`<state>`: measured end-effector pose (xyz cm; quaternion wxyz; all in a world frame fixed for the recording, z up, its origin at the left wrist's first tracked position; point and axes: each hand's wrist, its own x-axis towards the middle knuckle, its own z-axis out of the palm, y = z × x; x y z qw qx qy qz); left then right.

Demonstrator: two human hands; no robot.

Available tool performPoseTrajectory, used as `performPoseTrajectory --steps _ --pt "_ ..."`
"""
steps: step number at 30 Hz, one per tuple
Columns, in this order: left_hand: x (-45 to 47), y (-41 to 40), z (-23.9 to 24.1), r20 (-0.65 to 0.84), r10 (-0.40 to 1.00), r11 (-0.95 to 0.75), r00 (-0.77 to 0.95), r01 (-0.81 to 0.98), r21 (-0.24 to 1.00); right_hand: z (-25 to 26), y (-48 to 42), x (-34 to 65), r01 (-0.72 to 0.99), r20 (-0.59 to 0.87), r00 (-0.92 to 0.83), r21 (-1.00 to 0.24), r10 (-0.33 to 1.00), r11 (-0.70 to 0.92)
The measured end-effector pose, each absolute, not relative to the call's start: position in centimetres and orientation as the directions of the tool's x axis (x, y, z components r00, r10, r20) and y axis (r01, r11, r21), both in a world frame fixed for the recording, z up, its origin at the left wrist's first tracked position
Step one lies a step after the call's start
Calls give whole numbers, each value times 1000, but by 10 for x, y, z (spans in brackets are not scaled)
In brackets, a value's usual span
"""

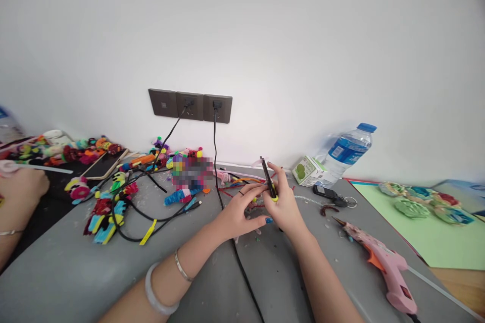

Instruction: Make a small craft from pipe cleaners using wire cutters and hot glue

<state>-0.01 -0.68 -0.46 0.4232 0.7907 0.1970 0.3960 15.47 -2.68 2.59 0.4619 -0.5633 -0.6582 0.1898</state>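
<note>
My right hand (pixel 283 202) is closed round a slim black tool with a yellow end (pixel 268 178), which points up and away from me. My left hand (pixel 238 212) sits just left of it, fingers curled and reaching toward the tool's lower end, touching small coloured bits there that are too small to name. Both hands hover over the grey table (pixel 76 272) near a tangle of pipe-cleaner pieces (pixel 242 181).
A pink glue gun (pixel 382 260) lies at right, with a water bottle (pixel 346 154), a green-and-white carton (pixel 307 170) and a key fob (pixel 329 193) behind it. Colourful pipe-cleaner figures (pixel 108 207) and black cables (pixel 159 217) cover the left. Another person's hand (pixel 18 189) is at far left. Green paper (pixel 424 227) holds paper flowers.
</note>
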Motion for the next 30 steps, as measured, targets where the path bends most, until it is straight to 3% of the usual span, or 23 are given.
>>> performPoseTrajectory --steps 30 --pt "-1 -4 -7 432 659 -559 616 16 829 27 -27 154 587 383 74 -763 921 270"
